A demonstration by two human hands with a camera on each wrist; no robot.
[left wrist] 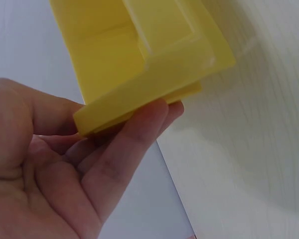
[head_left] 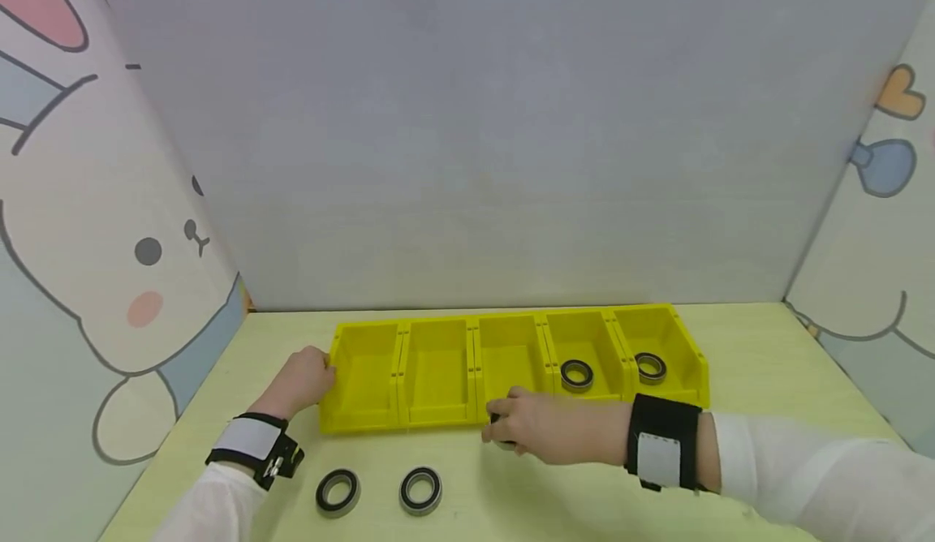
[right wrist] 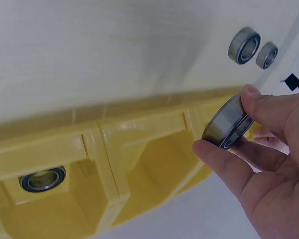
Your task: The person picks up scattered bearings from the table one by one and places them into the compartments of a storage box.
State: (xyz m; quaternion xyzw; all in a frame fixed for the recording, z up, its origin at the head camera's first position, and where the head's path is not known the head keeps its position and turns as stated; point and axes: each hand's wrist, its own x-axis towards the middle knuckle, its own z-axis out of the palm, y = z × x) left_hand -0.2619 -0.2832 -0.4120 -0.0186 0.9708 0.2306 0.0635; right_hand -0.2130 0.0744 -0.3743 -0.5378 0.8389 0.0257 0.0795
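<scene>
My left hand (head_left: 295, 384) grips the left end of a row of joined yellow bins (head_left: 365, 419); in the left wrist view its fingers wrap around a yellow edge (left wrist: 139, 89). A ball bearing (right wrist: 222, 124), steel-sided with a dark face, is pinched tilted between the thumb and fingers of my right hand (head_left: 544, 427). That hand is at the front of the middle bin and mostly hides the bearing in the head view. Two similar bearings lie flat, one in the fourth bin (head_left: 577, 387) from the left and one in the rightmost bin (head_left: 652, 379).
Two more bearings lie on the pale table in front of the bins, a left one (head_left: 336, 512) and a right one (head_left: 420, 509). A grey wall (head_left: 482, 161) rises behind the bins. Panels with cartoon drawings stand at both sides.
</scene>
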